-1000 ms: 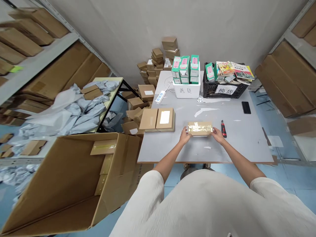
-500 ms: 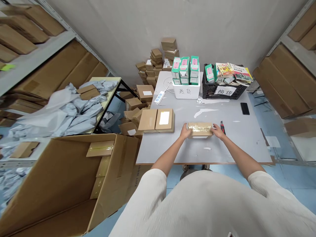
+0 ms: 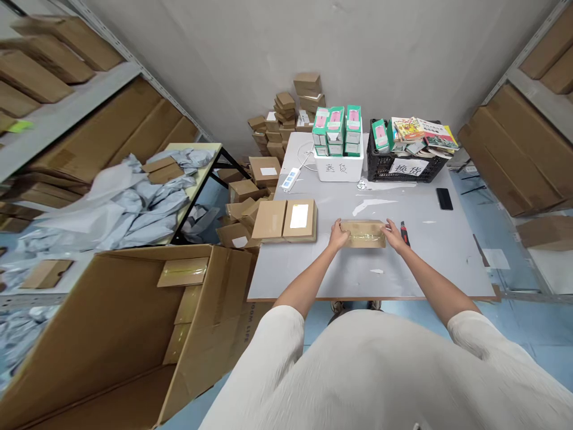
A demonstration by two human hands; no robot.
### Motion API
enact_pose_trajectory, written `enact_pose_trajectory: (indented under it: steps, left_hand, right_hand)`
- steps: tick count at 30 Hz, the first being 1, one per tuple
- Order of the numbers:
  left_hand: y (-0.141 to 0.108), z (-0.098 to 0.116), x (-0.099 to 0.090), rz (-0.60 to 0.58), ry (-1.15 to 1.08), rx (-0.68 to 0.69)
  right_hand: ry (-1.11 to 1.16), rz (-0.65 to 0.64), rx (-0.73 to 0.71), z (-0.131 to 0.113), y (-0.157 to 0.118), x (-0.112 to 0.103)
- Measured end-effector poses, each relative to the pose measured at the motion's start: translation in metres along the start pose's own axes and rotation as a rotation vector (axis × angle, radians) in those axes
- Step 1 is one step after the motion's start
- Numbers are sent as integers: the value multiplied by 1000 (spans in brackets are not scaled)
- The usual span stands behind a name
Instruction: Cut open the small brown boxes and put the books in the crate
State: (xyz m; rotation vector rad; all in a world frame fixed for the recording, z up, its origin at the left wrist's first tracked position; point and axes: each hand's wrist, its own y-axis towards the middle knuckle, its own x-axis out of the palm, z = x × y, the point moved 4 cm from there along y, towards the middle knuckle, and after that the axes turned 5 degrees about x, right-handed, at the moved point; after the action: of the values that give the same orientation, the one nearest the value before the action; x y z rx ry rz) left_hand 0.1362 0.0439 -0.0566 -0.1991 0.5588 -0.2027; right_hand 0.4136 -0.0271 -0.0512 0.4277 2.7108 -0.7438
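A small brown cardboard box (image 3: 364,234) with shiny clear tape along it is held between my two hands over the grey table. My left hand (image 3: 339,235) grips its left end, thumb on the near side. At the right end, my right hand (image 3: 393,236) has its fingers closed on the box. A red and black box cutter (image 3: 404,233) lies just beyond my right hand. To the left, two brown boxes stand side by side, one plain (image 3: 269,219) and one with a white label (image 3: 299,217).
At the table's back stand a white bin (image 3: 339,169) of green boxes and a black crate (image 3: 380,169) of books. A phone (image 3: 444,199) and a power strip (image 3: 290,179) lie on the table (image 3: 430,269). A large open carton (image 3: 215,298) stands at left.
The box has been tipped between my hands, so a taped side now faces me and the white label on its near side no longer shows. Both hands keep hold.
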Motion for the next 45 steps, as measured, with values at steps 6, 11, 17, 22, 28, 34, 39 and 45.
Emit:
enact_pose_trajectory:
  steps: [6,11,17,22,28,34,39,45]
  left_hand:
    - [-17,-9,-3,-11,90,-98]
    - [-17,-19,-2,-95,146,-186]
    - [-20,-33,4,-130,98,-219]
    - [-24,-35,14,-129,68,-233]
    - [-17,-21,17,-99,-69,-189]
    - [-3,0,11,-28,-174,-39]
    - [-5,9,17,-45,-161,-9]
    - [-18,8,25,-101,7,-26]
  right_hand:
    - [-139,11,35,25,2,-4]
    - [-245,-40,38,36,2,-3]
    - [-252,-46,51,43,-4,1]
    - [-223,-94,63,45,-7,6]
    - [-148,-99,76,35,-7,4]
    - [-8,34,-9,13,-2,-6]
    - [43,82,-58,11,6,-13]
    - [-40,100,-22,31,8,-21]
